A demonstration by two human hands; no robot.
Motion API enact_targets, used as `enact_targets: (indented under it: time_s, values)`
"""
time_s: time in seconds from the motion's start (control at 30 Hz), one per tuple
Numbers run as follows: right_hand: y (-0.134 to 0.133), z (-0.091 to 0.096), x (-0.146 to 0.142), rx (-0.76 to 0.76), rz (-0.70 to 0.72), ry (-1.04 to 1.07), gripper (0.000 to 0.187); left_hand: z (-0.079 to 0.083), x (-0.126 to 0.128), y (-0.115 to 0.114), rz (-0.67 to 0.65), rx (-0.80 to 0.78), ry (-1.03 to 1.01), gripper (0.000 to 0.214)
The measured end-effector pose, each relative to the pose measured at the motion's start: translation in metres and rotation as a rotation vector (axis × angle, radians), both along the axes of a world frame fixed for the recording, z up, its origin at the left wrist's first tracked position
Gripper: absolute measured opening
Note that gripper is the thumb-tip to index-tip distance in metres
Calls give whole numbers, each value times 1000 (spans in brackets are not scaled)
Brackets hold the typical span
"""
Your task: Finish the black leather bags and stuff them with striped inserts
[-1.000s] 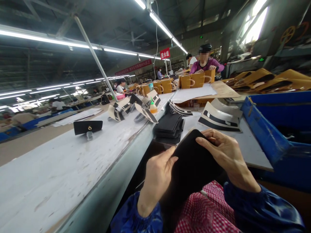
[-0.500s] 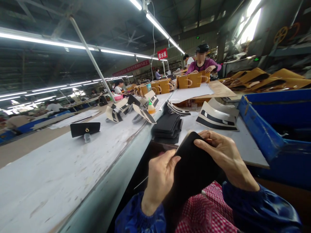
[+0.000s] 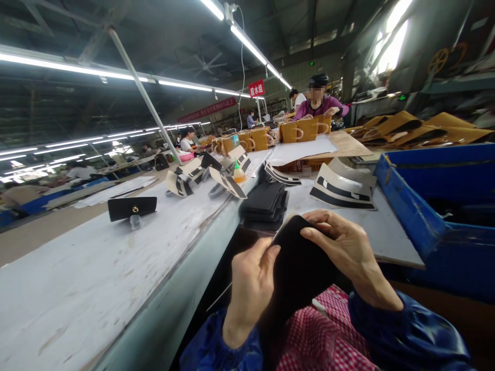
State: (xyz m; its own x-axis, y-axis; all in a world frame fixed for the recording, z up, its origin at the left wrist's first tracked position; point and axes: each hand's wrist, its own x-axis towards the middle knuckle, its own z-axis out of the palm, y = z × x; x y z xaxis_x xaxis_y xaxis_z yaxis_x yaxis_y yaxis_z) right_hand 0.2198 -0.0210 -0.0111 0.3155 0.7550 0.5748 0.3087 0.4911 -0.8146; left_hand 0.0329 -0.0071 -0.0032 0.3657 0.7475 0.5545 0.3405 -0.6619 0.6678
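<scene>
Between my hands, above my lap, is a black panel (image 3: 303,263) with a pale edge along its upper left side. My left hand (image 3: 253,281) pinches that left edge between thumb and fingers. On the upper right edge, my right hand (image 3: 344,242) grips with the thumb on the near face and the fingers behind. The panel's lower end fades into shadow near the checked cloth on my lap. Just beyond it, a stack of black panels (image 3: 263,203) lies at the table's edge.
A black flap piece with a gold clasp (image 3: 132,208) stands on the white table (image 3: 96,278) at left. Cream-and-black pieces (image 3: 344,188) and a glue bottle (image 3: 239,172) are farther off. Blue bins (image 3: 410,201) stand at right. A co-worker (image 3: 319,105) handles yellow-brown bags (image 3: 305,130).
Both hands keep their hold on the black panel; its top has tilted or shifted slightly left and down. The whole view has shifted a little.
</scene>
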Motion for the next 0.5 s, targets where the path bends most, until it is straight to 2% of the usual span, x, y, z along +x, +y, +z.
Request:
enact_targets:
  time_s: [0.17, 0.37, 0.5]
  values:
    - [-8, 7, -7, 176, -92, -110, 19, -3, -4, -3, 10, 41, -17, 20]
    - [-10, 9, -12, 205, -126, -133, 19, -5, -4, -6, 24, 96, -12, 19]
    - [-8, 10, -15, 301, -229, -237, 16, -6, -4, -5, 64, 127, 17, 22]
